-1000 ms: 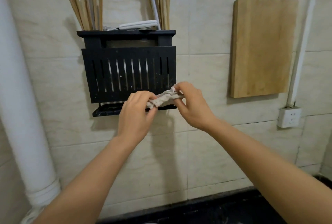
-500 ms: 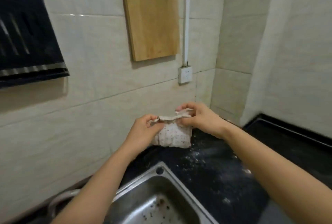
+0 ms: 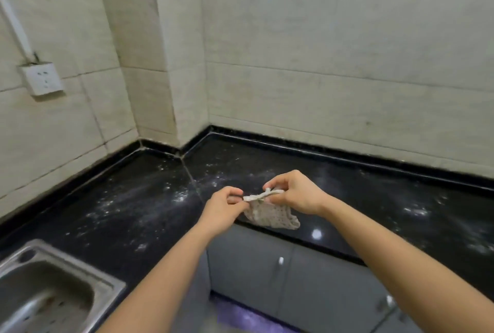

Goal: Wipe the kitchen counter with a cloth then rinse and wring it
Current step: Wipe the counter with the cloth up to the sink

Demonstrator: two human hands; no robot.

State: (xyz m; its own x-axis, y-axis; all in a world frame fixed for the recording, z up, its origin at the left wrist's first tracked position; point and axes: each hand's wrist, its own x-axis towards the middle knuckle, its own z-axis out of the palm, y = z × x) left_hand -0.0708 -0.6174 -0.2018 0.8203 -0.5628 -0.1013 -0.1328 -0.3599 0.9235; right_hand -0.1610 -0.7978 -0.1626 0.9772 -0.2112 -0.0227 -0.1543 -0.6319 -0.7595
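both hands hold the cloth (image 3: 270, 215) in the air above the front edge of the black counter (image 3: 133, 199). the left hand (image 3: 224, 209) pinches its top left corner with curled fingers, and the right hand (image 3: 295, 193) pinches the bunched top edge. white specks lie scattered on the counter. a steel sink (image 3: 53, 287) sits at the counter's left end.

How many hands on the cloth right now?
2. The left hand pinches the cloth at its top left corner; the right hand pinches the top right, over the counter edge.
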